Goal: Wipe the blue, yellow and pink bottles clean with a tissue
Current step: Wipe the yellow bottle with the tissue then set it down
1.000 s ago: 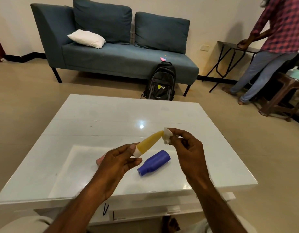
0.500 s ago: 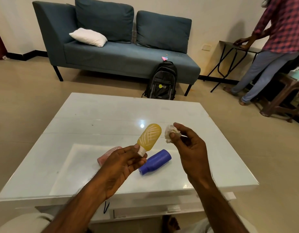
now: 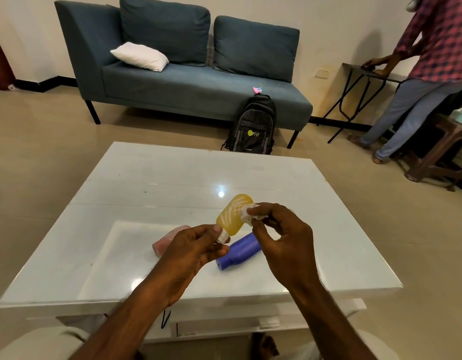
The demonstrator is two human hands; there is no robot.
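My left hand (image 3: 192, 252) pinches the white cap end of the yellow bottle (image 3: 232, 215), which points up and away above the white table (image 3: 146, 193). A crumpled white tissue (image 3: 248, 215) is pinched in my right hand (image 3: 284, 240) and touches the yellow bottle's right side. The blue bottle (image 3: 239, 252) lies on the table under my hands, its neck toward me. Lying to the left is the pink bottle (image 3: 167, 241), partly hidden behind my left hand.
A blue sofa (image 3: 188, 81) with a white pillow (image 3: 140, 57) stands beyond the table, a black backpack (image 3: 252, 126) leaning on it. At the far right a person in a checked shirt (image 3: 430, 61) bends over a folding table (image 3: 359, 81), beside a brown stool (image 3: 443, 152).
My left hand tipped the yellow bottle from flat to more upright, showing its patterned face. My right hand drew the tissue off, then brought it back against the bottle's side.
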